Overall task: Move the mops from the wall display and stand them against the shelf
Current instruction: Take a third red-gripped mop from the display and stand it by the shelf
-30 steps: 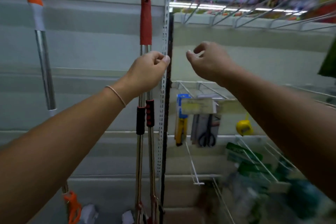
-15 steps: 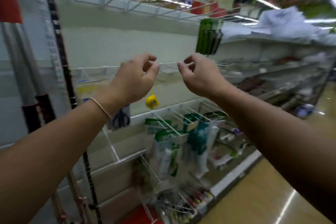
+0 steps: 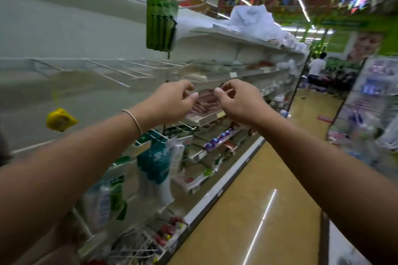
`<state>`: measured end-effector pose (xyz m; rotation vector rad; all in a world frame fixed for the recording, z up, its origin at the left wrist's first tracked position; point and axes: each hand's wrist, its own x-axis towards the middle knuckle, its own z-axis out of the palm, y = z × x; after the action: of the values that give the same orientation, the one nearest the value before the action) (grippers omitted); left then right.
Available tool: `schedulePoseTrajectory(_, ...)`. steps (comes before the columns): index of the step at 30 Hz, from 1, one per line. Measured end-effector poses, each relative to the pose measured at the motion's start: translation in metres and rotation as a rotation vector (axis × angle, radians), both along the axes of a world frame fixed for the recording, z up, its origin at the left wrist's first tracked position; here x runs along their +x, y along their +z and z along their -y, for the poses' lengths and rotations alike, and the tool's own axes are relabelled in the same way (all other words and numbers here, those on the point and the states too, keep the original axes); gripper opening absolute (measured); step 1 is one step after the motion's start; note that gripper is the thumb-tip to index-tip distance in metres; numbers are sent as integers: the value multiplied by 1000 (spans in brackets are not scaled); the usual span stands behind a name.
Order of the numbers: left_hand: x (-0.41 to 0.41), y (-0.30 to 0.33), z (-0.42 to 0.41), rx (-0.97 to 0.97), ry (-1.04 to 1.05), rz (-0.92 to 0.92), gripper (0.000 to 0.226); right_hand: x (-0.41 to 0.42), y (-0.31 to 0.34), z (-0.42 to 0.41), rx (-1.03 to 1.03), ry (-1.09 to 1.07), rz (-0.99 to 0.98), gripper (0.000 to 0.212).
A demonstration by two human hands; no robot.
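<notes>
Two hands are raised side by side: the left hand (image 3: 172, 101) and right hand (image 3: 239, 101), fingers loosely curled, holding nothing. No mop is in view. One yellow tape measure (image 3: 61, 120), probably, hangs beside the shelf (image 3: 226, 35).

Motion blur smears the shelf goods (image 3: 206, 142) and far aisle; both forearms run off the bottom edge.
</notes>
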<state>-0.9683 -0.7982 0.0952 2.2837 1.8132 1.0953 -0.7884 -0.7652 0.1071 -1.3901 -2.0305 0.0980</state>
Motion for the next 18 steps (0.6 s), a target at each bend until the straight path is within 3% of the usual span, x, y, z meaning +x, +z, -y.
schedulePoseTrajectory(10, 119, -19, -122, -65, -169, -19, 38, 129, -13, -89, -81, -131, -6, 41)
schedulePoseTrajectory(18, 174, -32, -215, -68, -289, -71, 42, 185, -34, -156, -90, -279, -42, 36)
